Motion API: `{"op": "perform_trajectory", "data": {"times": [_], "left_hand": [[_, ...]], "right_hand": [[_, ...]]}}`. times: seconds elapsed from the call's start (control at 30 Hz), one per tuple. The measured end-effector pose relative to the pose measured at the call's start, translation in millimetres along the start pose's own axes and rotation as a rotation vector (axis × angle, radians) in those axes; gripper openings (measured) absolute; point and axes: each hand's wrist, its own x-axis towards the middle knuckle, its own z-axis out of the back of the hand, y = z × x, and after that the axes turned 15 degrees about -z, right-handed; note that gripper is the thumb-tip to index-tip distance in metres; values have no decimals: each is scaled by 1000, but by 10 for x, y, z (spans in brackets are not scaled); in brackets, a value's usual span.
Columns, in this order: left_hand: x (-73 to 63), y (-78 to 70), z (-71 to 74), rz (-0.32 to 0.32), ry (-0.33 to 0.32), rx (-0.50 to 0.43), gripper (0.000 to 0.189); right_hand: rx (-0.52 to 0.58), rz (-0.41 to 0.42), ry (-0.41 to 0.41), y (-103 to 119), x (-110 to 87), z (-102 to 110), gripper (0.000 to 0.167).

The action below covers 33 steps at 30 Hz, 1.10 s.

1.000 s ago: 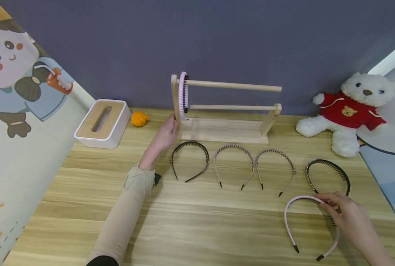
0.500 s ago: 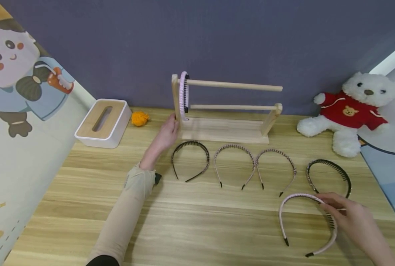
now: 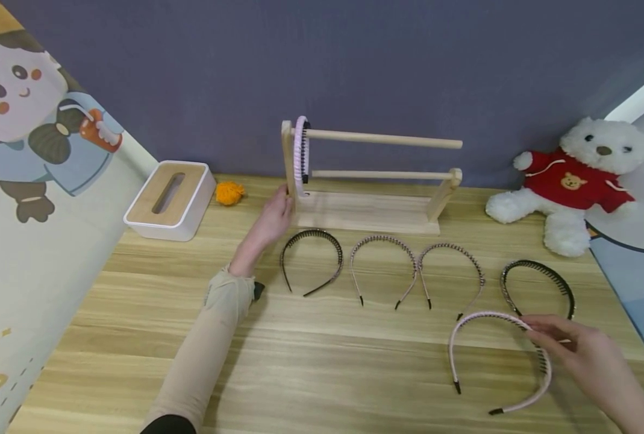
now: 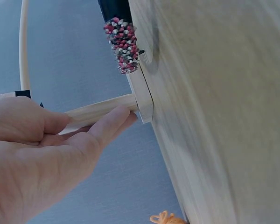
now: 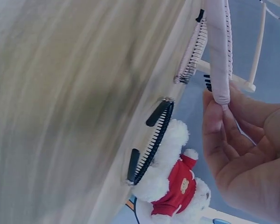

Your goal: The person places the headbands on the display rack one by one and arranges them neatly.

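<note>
My left hand (image 3: pixel 271 218) grips the left upright of a wooden headband stand (image 3: pixel 365 212), thumb and fingers on either side of the post in the left wrist view. On the stand's upper rod, at the left end, hangs a pink headband with black teeth (image 3: pixel 298 150). Between thumb and fingers, my right hand (image 3: pixel 587 354) pinches one side of another pink headband (image 3: pixel 451 348), its tips toward me. A row on the table holds a black headband (image 3: pixel 313 233), two beaded pinkish headbands (image 3: pixel 381 238) and a toothed black headband (image 3: pixel 544 267), partly behind the right hand.
A white tissue box with a wooden lid (image 3: pixel 191 217) stands at the back left, beside an orange yarn ball (image 3: pixel 229 193). At the back right sits a white teddy bear in a red sweater (image 3: pixel 565 181). A dark wall (image 3: pixel 376 66) closes off the table's rear.
The pink headband in my right hand has swung, its tips shifting left and slightly up. The right hand has drifted a little rightward, while my left hand keeps its hold on the stand.
</note>
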Motion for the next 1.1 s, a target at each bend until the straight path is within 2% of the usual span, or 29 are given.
{"op": "perform_trajectory", "data": {"times": [0.2,0.5,0.9,1.0,1.07,1.1], "left_hand": [[7,0,0,-16,-5,-12,50],[-2,-16,3,-7,4,-16,50],[-11,-9,4,-9,4,-23,51],[1,33,2,-3,6,-38,51],[25,198,-34,-17,-2,-36,52],[32,228,-38,-15,3,-40,53]], "right_hand": [[8,-35,1,64,-51,35,21],[14,-86,20,186,-72,100,21],[12,-91,38,279,-120,118,21],[24,-100,47,311,-136,121,24],[30,-109,54,334,-142,125,25],[32,-111,57,346,-144,128,25]]}}
